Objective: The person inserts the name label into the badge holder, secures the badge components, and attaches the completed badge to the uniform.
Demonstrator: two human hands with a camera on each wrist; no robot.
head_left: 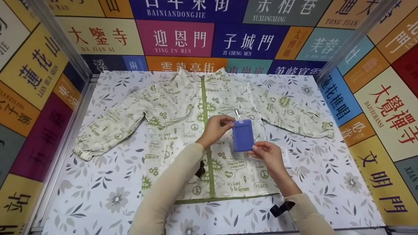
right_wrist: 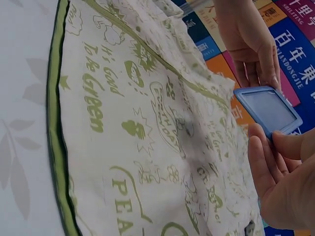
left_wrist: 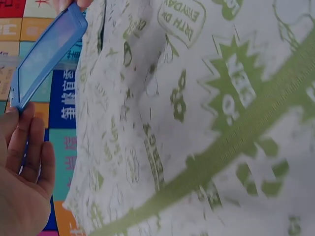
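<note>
A blue badge holder (head_left: 243, 135) with a metal clip (head_left: 238, 113) at its top is held up above a white jacket with green print (head_left: 183, 137). My left hand (head_left: 217, 128) pinches its upper left corner. At its lower right corner, my right hand (head_left: 267, 154) grips it between thumb and fingers. Both wrist views show the holder's clear window, with the left hand (left_wrist: 29, 162) on one corner and the right hand (right_wrist: 285, 172) on another. The jacket lies spread flat, its green zip running down the middle and both sleeves stretched out.
Under the jacket is a table (head_left: 107, 182) with a grey leaf and flower pattern. A white paper tag (head_left: 285, 157) lies partly behind the right hand. Colourful panels (head_left: 176, 37) with place names stand along the back and sides, with metal posts (head_left: 352, 36) at the corners.
</note>
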